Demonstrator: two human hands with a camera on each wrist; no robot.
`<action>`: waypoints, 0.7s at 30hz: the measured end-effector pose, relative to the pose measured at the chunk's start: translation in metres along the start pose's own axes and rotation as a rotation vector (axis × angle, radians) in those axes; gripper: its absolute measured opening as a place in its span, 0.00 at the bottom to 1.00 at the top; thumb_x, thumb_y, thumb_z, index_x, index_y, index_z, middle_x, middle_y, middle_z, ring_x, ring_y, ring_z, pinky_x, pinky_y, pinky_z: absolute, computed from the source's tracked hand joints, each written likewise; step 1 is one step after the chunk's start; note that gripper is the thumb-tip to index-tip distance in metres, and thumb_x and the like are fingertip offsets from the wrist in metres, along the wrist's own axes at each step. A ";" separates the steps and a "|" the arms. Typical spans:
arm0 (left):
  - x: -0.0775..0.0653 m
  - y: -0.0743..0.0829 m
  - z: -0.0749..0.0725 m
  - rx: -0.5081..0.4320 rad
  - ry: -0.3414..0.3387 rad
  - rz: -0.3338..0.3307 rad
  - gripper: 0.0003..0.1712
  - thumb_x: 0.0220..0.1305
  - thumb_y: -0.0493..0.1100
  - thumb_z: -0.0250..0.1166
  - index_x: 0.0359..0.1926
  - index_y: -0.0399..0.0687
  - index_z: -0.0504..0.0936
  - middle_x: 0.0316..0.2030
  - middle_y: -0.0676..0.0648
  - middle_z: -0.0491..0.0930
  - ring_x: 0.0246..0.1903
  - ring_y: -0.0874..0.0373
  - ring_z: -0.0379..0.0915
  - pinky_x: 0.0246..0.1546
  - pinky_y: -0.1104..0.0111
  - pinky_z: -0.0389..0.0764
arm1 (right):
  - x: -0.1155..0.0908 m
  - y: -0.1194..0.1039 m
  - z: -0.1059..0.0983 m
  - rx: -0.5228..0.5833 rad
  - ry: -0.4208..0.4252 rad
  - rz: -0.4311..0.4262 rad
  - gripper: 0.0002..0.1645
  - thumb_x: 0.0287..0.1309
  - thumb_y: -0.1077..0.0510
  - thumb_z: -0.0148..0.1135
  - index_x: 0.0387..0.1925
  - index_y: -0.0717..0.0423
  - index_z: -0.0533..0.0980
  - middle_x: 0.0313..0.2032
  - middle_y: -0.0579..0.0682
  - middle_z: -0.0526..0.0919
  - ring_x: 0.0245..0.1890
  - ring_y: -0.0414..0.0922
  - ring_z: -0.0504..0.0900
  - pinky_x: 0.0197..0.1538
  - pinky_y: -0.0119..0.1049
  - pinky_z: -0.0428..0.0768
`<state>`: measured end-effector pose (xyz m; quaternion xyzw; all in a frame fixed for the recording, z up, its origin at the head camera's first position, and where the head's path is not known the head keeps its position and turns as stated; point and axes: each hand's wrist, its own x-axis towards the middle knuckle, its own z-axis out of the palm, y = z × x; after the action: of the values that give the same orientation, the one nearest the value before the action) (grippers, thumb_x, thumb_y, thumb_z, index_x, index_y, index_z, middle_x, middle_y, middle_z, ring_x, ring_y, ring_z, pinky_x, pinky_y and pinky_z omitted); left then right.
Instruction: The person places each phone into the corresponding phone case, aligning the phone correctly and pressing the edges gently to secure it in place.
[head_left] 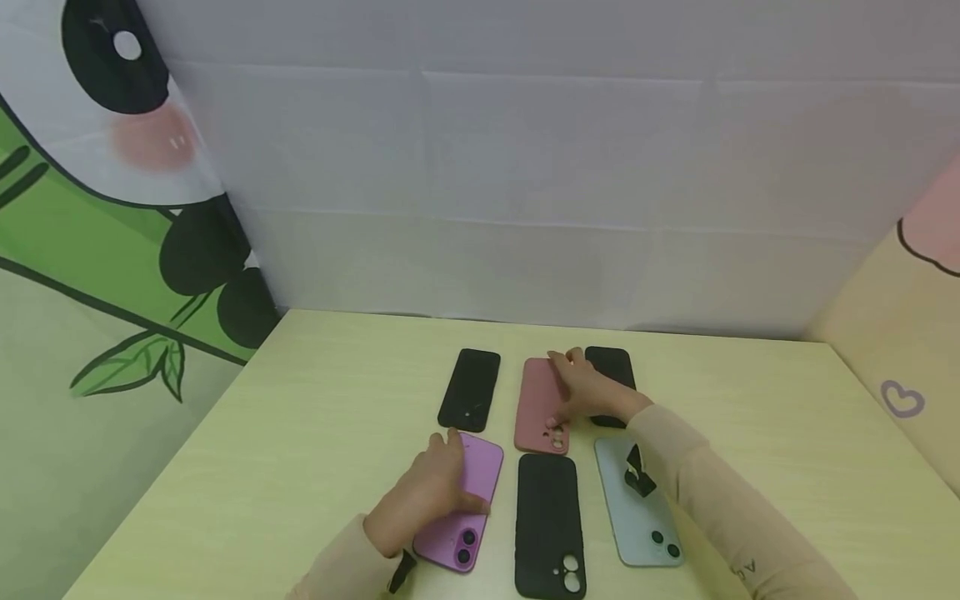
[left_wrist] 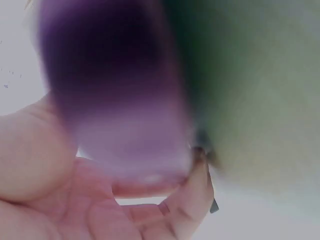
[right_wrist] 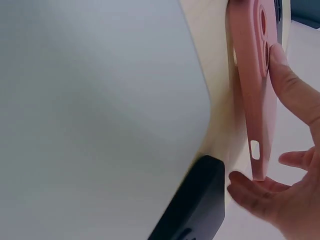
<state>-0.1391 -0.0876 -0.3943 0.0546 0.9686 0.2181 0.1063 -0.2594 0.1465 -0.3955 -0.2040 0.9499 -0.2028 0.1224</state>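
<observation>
In the head view my left hand (head_left: pixel 426 485) grips a purple phone (head_left: pixel 447 537), lying back up with its two lenses toward me. The thumb is at its right edge, the fingers at the far left edge. The left wrist view shows this phone (left_wrist: pixel 130 90) blurred, close over the palm. My right hand (head_left: pixel 588 390) holds a pink phone case (head_left: pixel 534 400) at the back centre. In the right wrist view its thumb is at the camera cutouts of the case (right_wrist: pixel 250 90), and the fingers are round the far end.
A black phone case (head_left: pixel 546 525) lies front centre. To its right is a pale blue phone (head_left: pixel 637 521), partly under my right sleeve. One black phone-shaped item (head_left: pixel 471 387) is at the back left; another (head_left: pixel 611 364) sits behind my right hand. Printed cloth walls enclose the table (head_left: pixel 262 467).
</observation>
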 end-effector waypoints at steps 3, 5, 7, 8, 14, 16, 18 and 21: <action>0.001 -0.003 -0.006 -0.007 -0.039 0.034 0.63 0.33 0.50 0.78 0.63 0.22 0.53 0.51 0.25 0.66 0.44 0.41 0.71 0.45 0.51 0.75 | 0.000 -0.001 0.001 0.040 0.029 -0.017 0.66 0.37 0.47 0.75 0.69 0.60 0.44 0.62 0.68 0.49 0.54 0.56 0.68 0.55 0.49 0.71; 0.002 -0.005 -0.010 -0.010 -0.052 0.065 0.60 0.35 0.48 0.78 0.62 0.21 0.54 0.50 0.25 0.69 0.45 0.41 0.72 0.47 0.52 0.75 | 0.000 -0.001 0.002 0.064 0.048 -0.024 0.66 0.36 0.49 0.76 0.69 0.60 0.44 0.62 0.68 0.49 0.52 0.55 0.69 0.55 0.48 0.71; 0.004 -0.007 -0.014 -0.018 -0.058 0.096 0.55 0.36 0.46 0.77 0.59 0.21 0.58 0.46 0.27 0.73 0.44 0.42 0.74 0.45 0.53 0.76 | -0.001 -0.003 0.004 0.084 0.066 -0.037 0.66 0.36 0.51 0.76 0.69 0.60 0.44 0.62 0.69 0.49 0.53 0.56 0.69 0.55 0.48 0.71; 0.004 -0.008 -0.016 -0.029 -0.062 0.107 0.51 0.37 0.45 0.77 0.57 0.21 0.61 0.43 0.29 0.75 0.42 0.44 0.75 0.44 0.55 0.77 | -0.001 -0.003 0.004 0.092 0.074 -0.037 0.66 0.36 0.52 0.76 0.69 0.60 0.44 0.62 0.69 0.48 0.54 0.57 0.68 0.55 0.48 0.71; 0.009 -0.017 -0.024 -0.139 -0.120 0.113 0.24 0.45 0.38 0.72 0.40 0.30 0.72 0.31 0.42 0.77 0.30 0.55 0.73 0.31 0.64 0.77 | -0.002 -0.004 0.006 0.108 0.131 -0.071 0.63 0.38 0.59 0.75 0.68 0.66 0.43 0.59 0.71 0.57 0.55 0.58 0.67 0.55 0.50 0.71; 0.011 -0.019 -0.025 -0.160 -0.135 0.111 0.20 0.48 0.37 0.70 0.38 0.30 0.74 0.29 0.43 0.77 0.28 0.56 0.73 0.29 0.65 0.76 | -0.003 -0.004 0.006 0.118 0.150 -0.073 0.61 0.40 0.61 0.73 0.67 0.68 0.43 0.54 0.70 0.66 0.53 0.58 0.70 0.54 0.49 0.72; 0.013 -0.021 -0.026 -0.172 -0.135 0.121 0.17 0.50 0.37 0.69 0.39 0.30 0.76 0.29 0.43 0.79 0.27 0.57 0.73 0.27 0.67 0.76 | -0.004 -0.003 0.006 0.151 0.158 -0.053 0.59 0.41 0.64 0.71 0.67 0.70 0.42 0.49 0.67 0.73 0.49 0.56 0.74 0.49 0.46 0.75; 0.016 -0.024 -0.026 -0.183 -0.125 0.142 0.11 0.53 0.36 0.66 0.36 0.31 0.78 0.26 0.45 0.78 0.24 0.58 0.70 0.23 0.68 0.73 | -0.005 -0.002 0.006 0.222 0.163 0.018 0.57 0.44 0.66 0.67 0.67 0.70 0.40 0.42 0.62 0.78 0.39 0.50 0.79 0.39 0.39 0.77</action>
<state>-0.1622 -0.1173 -0.3843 0.1268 0.9297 0.3088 0.1554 -0.2522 0.1451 -0.3991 -0.1636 0.9302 -0.3215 0.0684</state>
